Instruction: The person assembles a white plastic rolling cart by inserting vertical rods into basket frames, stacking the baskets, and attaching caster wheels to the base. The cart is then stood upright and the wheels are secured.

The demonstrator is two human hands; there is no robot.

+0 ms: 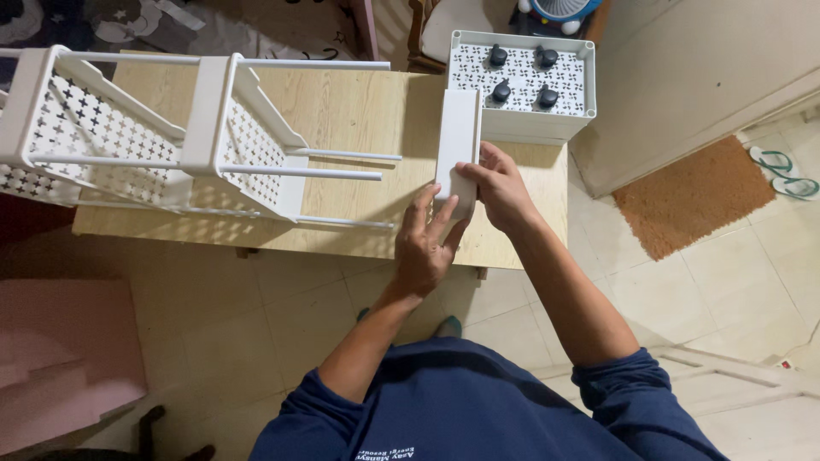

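A white plastic tray (458,137) stands on its edge on the wooden table (359,111), seen side-on as a long narrow slab. My right hand (498,186) grips its near end from the right side. From below, my left hand (427,241) touches the same near end, its fingers spread along the tray's corner. A partly built white shelf rack (154,141) with perforated trays and thin poles lies on its side at the table's left, its poles pointing toward the held tray.
Another white perforated tray (523,84) rests upside down at the table's far right, with several black caster wheels (498,58) lying on it. A brown doormat (694,195) and green sandals (786,173) lie on the tiled floor to the right. Pink surface at lower left.
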